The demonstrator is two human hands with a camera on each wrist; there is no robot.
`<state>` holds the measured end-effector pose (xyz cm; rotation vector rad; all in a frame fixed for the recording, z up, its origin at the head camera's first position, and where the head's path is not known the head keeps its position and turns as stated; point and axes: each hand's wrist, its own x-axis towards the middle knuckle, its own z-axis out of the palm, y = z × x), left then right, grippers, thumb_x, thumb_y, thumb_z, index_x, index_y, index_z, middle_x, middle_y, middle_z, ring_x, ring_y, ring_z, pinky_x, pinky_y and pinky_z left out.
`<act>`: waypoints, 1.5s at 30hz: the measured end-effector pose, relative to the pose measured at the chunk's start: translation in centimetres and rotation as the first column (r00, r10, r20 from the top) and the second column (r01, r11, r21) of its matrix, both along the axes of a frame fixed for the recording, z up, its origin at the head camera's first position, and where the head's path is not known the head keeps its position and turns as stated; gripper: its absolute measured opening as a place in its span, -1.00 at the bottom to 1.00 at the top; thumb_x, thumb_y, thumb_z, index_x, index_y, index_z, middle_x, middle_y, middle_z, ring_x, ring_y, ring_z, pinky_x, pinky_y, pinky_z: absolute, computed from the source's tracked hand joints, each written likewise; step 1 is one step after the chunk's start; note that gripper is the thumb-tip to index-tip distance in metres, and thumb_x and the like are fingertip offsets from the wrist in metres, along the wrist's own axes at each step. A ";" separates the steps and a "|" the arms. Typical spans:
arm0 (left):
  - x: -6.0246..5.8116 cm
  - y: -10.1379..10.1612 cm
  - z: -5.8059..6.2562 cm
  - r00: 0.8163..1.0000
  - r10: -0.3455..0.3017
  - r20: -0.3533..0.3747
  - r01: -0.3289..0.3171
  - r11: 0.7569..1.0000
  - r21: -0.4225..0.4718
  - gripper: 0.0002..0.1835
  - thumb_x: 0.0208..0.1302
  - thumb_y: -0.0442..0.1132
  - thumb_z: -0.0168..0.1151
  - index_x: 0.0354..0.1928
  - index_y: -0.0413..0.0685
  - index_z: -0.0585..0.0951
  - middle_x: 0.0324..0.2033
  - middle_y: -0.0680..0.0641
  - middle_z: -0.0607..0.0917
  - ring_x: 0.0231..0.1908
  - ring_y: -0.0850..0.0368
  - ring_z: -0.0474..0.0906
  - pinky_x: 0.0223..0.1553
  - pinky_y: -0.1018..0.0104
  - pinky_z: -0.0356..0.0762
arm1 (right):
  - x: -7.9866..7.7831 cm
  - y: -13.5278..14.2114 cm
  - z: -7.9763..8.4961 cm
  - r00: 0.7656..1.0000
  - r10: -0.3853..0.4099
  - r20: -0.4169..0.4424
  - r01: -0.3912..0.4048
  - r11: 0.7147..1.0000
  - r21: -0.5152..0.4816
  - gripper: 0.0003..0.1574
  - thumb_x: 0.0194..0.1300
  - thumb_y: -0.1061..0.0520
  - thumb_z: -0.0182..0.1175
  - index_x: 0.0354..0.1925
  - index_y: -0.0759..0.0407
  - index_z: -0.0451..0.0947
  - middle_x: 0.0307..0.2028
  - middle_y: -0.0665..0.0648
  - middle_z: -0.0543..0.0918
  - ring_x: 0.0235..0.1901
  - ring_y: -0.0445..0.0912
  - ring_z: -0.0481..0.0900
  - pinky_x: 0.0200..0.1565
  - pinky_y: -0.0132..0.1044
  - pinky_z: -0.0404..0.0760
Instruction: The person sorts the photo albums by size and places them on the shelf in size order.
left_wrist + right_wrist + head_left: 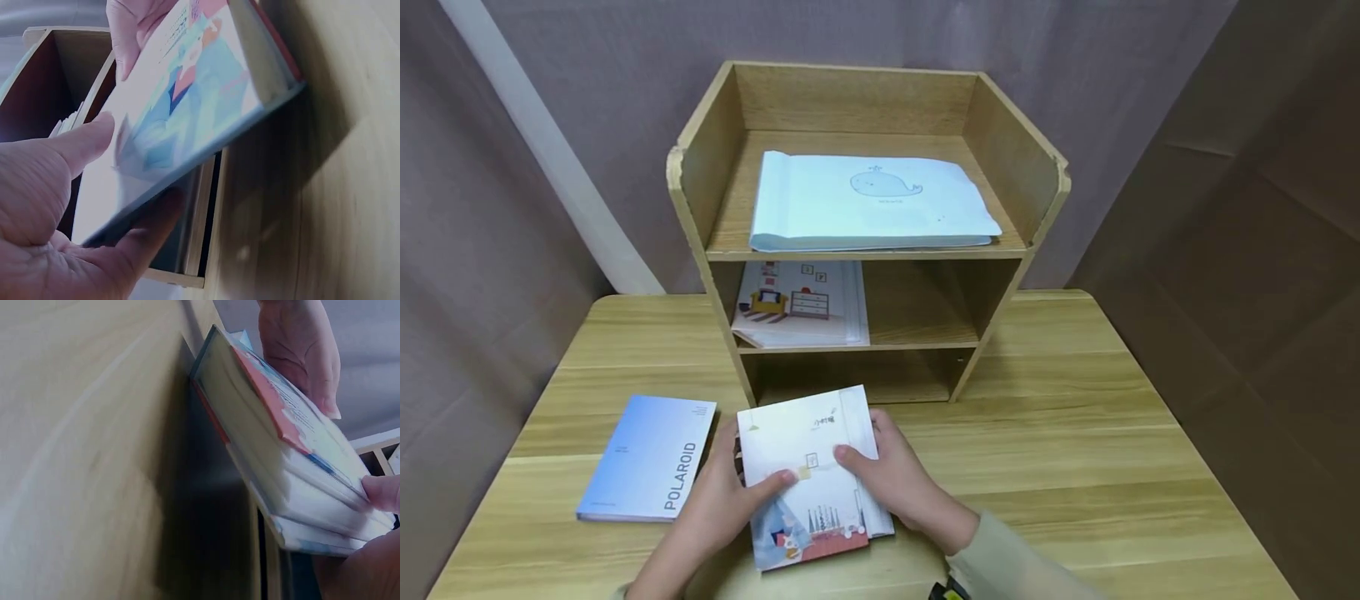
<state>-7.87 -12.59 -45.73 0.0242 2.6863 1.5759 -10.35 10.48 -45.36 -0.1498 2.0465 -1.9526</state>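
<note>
Both hands hold a book [808, 508] with a pale illustrated cover, tilted above the table in front of the shelf. My left hand [726, 492] grips its left side, thumb on the cover and fingers underneath. On the opposite side, my right hand [906, 479] pinches the edge with its thumb over the cover. The right wrist view shows the thick block of pages [250, 425] between the covers, slightly parted near the right hand. A blue book [647, 458] marked POLAROID lies flat to the left of the left hand.
A three-level wooden shelf [853, 257] stands at the back of the table [1075, 467]. On its top level lies a pale blue whale-print book [880, 204]. An illustrated book [801, 304] lies on the left of the middle level. Grey curtains [880, 33] hang behind.
</note>
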 end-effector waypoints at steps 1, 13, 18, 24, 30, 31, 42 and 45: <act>0.0 0.1 0.0 1.000 -0.005 0.000 0.005 1.000 0.021 0.05 -0.02 -0.06 0.54 0.41 -0.16 0.09 -0.06 -0.17 0.56 -0.26 0.13 0.61 -0.27 0.37 0.62 | 0.0 0.2 0.2 1.000 0.001 -0.007 -0.001 1.000 0.004 -0.36 0.33 0.13 0.23 0.25 0.18 0.15 -0.10 0.18 0.64 -0.38 0.10 0.70 -0.37 -0.06 0.69; 0.8 2.1 0.6 0.988 -0.154 0.019 0.144 0.954 0.263 -0.39 0.16 -0.09 0.41 0.21 0.14 0.36 -0.22 0.03 0.68 -0.30 0.11 0.67 -0.25 0.27 0.64 | -0.4 2.4 2.3 0.989 -0.023 -0.145 0.010 0.996 -0.089 -0.38 0.34 0.15 0.22 0.23 0.06 0.14 0.01 0.22 0.59 -0.34 0.15 0.70 -0.39 0.03 0.68; 1.0 2.9 1.0 0.978 -0.206 -0.033 0.206 0.928 0.309 -0.43 0.18 -0.13 0.39 0.21 0.18 0.39 -0.16 0.07 0.69 -0.22 0.10 0.66 -0.17 0.25 0.63 | -0.7 3.1 3.1 0.981 -0.084 -0.177 0.053 0.983 -0.176 -0.44 0.35 0.22 0.20 0.20 0.02 0.18 0.03 0.22 0.58 -0.29 0.18 0.70 -0.36 0.07 0.67; 1.2 4.1 2.0 0.976 -0.197 -0.091 0.215 0.924 0.315 -0.43 0.25 -0.22 0.33 0.26 0.20 0.37 -0.13 0.10 0.68 -0.18 0.14 0.65 -0.14 0.26 0.63 | -1.2 3.9 3.9 0.970 -0.106 -0.220 0.059 0.976 -0.212 -0.43 0.36 0.25 0.17 0.23 0.01 0.17 0.03 0.24 0.57 -0.27 0.21 0.68 -0.33 0.07 0.67; 1.5 4.8 2.4 0.981 -0.154 -0.118 0.184 0.935 0.304 -0.44 0.26 -0.31 0.31 0.26 0.21 0.38 -0.15 0.12 0.69 -0.20 0.14 0.66 -0.16 0.26 0.63 | -1.3 4.3 4.0 0.969 -0.093 -0.227 0.041 0.973 -0.225 -0.42 0.38 0.24 0.16 0.25 0.02 0.15 0.04 0.27 0.56 -0.25 0.22 0.67 -0.30 0.06 0.67; 1.4 4.8 2.0 0.982 -0.149 -0.116 0.178 0.934 0.310 -0.43 0.26 -0.30 0.31 0.25 0.23 0.38 -0.16 0.12 0.69 -0.22 0.14 0.66 -0.19 0.25 0.64 | -1.2 4.3 4.0 0.970 -0.092 -0.224 0.039 0.973 -0.227 -0.42 0.38 0.24 0.16 0.25 0.02 0.15 0.05 0.26 0.55 -0.25 0.22 0.67 -0.30 0.07 0.67; 1.2 5.1 1.0 0.980 -0.098 -0.174 0.151 0.932 0.329 -0.50 0.24 -0.20 0.34 0.20 0.20 0.44 -0.29 0.10 0.70 -0.39 0.10 0.66 -0.40 0.24 0.66 | -1.4 4.6 3.8 0.972 -0.079 -0.223 0.029 0.975 -0.220 -0.34 0.36 0.19 0.19 0.28 0.00 0.10 0.07 0.26 0.54 -0.24 0.23 0.66 -0.29 0.06 0.67; 1.1 5.2 1.2 0.979 -0.094 -0.182 0.151 0.930 0.334 -0.51 0.25 -0.16 0.34 0.21 0.20 0.44 -0.28 0.09 0.70 -0.39 0.09 0.67 -0.41 0.22 0.67 | -1.4 4.8 3.8 0.973 -0.080 -0.219 0.031 0.976 -0.217 -0.30 0.35 0.17 0.21 0.30 -0.01 0.07 0.06 0.27 0.55 -0.25 0.23 0.67 -0.29 0.06 0.67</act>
